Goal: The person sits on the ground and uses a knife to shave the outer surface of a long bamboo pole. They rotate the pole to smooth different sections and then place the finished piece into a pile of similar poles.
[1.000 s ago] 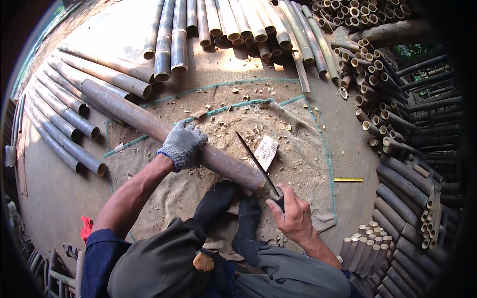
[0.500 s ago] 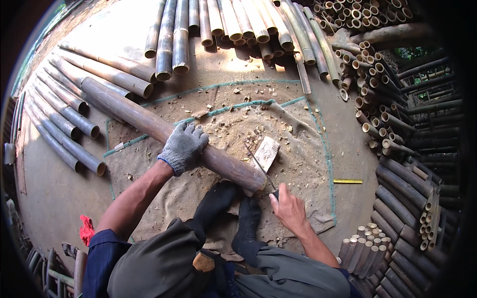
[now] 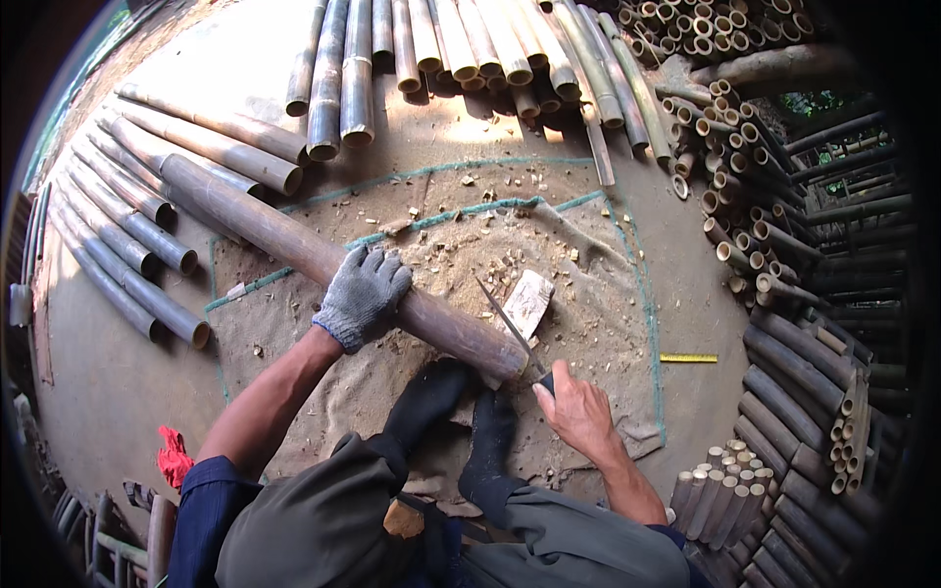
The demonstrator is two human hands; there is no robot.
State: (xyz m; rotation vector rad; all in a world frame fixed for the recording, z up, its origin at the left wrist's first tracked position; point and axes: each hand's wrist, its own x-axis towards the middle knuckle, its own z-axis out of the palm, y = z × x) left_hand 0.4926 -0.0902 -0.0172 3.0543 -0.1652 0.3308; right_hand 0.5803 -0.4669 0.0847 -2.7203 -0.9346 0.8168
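Note:
My left hand, in a grey knitted glove, is closed over a thick brown bamboo pole. The pole slants from the far left down to its cut end by my feet, which are in dark socks. Bare and closed, my right hand grips the dark handle of a long, narrow-bladed knife. Its blade points up and to the left, passing close beside the pole's cut end; whether it touches the bamboo I cannot tell. Just beyond the blade lies a pale wooden block.
A sandy cloth with green edging lies beneath, strewn with wood chips. Bamboo poles lie at the left and far side. Stacked tubes line the right, above a bundle of short pieces. A yellow ruler is on the floor.
The knife's blade has turned slightly, its flat side showing broader now. My right hand has shifted a little to the right. My left hand and the pole stay almost where they were.

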